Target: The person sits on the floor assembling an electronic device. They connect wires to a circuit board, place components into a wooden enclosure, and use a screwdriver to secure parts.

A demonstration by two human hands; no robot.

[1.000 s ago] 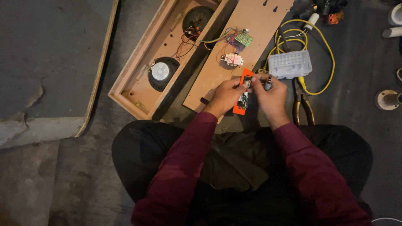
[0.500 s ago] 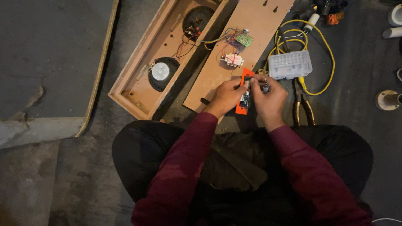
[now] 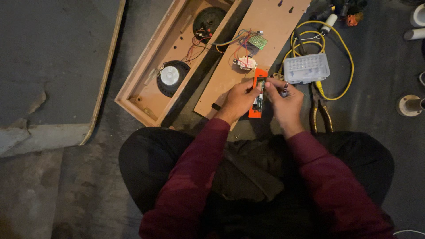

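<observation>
Two hands worked the orange device (image 3: 257,95) at the board's (image 3: 230,84) near edge: left hand (image 3: 239,99) gripping it, right hand (image 3: 285,99) pinching a probe (image 3: 285,88).

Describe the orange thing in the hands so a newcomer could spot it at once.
Start at the long wooden speaker box on the floor, then the flat brown board lying beside it. At the board's near end, the left hand and right hand meet around a narrow orange holder with small electronics inside. It is the only bright orange strip there; the neighbouring parts box is clear plastic.

Dim, warm light; sharp centre, murky shadowed edges.
</observation>
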